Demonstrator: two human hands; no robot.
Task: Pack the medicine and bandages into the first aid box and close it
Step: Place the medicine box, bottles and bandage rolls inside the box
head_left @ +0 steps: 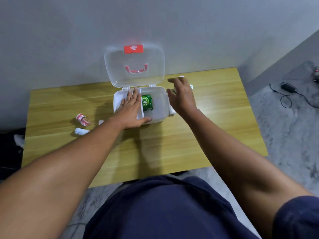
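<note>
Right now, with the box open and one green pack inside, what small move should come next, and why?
Probably lower the right hand onto the small items just right of the first aid box and grasp one. That hand hovers open there, the left hand lies flat on the box, only the green pack is inside, and the lid stands open.

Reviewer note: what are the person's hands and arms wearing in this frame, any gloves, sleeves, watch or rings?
Both the left hand and right hand are bare: no gloves, watch or rings visible. Forearms are uncovered; a dark navy short sleeve shows on the right upper arm.
</note>
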